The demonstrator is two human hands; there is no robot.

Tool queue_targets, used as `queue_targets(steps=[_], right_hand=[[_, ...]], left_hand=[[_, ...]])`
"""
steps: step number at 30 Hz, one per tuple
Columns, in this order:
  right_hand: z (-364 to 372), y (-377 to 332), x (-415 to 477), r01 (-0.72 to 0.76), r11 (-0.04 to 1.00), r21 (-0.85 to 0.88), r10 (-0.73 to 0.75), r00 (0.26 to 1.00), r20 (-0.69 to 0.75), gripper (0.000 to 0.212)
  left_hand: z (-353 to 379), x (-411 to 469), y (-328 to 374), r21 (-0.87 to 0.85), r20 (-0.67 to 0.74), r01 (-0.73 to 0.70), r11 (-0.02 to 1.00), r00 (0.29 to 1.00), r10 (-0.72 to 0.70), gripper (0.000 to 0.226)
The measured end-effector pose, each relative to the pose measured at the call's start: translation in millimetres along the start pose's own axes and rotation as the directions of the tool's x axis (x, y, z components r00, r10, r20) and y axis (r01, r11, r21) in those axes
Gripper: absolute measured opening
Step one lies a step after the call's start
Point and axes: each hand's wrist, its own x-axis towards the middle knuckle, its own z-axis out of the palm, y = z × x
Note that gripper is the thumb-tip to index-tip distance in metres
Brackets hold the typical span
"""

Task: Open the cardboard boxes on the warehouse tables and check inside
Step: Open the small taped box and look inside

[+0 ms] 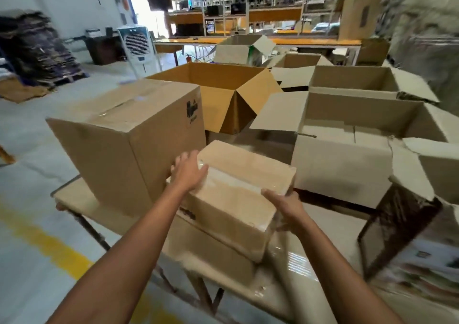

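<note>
Sitting at the middle of the frame, a small box (238, 194) of pale, matte cardboard is oblong and sealed, with a glossy strip of clear tape along its top seam. It lies askew on a flatter carton (211, 249) on the glossy, pale table (310, 244).

The left hand (188, 172) lies against the box's far left end, fingers straight and spread, thumb over the top edge. The right hand (285, 206) grips the near right corner, thumb on top and fingers curled round the side below.

Just left of the small box stands a tall sealed box (124, 137), smooth brown with a dark printed mark. Behind it, at upper centre, a large brown box (223, 87) stands with its flaps folded out. At the right, a greyer open box (347, 164) stands just beside the right hand.
</note>
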Motion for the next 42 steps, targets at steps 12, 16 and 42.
queue_targets(steps=[12, 16, 42], right_hand=[[-24.2, 16.1, -26.4, -0.007, 0.996, 0.084, 0.003, 0.999, 0.042, 0.048], [-21.0, 14.3, -47.6, 0.135, 0.98, 0.146, -0.15, 0.984, 0.095, 0.043], [-29.0, 42.2, -126.2, 0.427, 0.903, 0.043, -0.406, 0.882, -0.238, 0.085]], left_hand=[[15.6, -36.4, 5.6, -0.056, -0.028, 0.076, 0.996, 0.997, -0.078, 0.082], [11.1, -68.5, -9.3, -0.164, -0.143, 0.126, 0.978, 0.978, -0.15, 0.078], [-5.2, -111.6, -61.1, -0.887, 0.319, 0.343, 0.309, 0.939, -0.127, 0.063]])
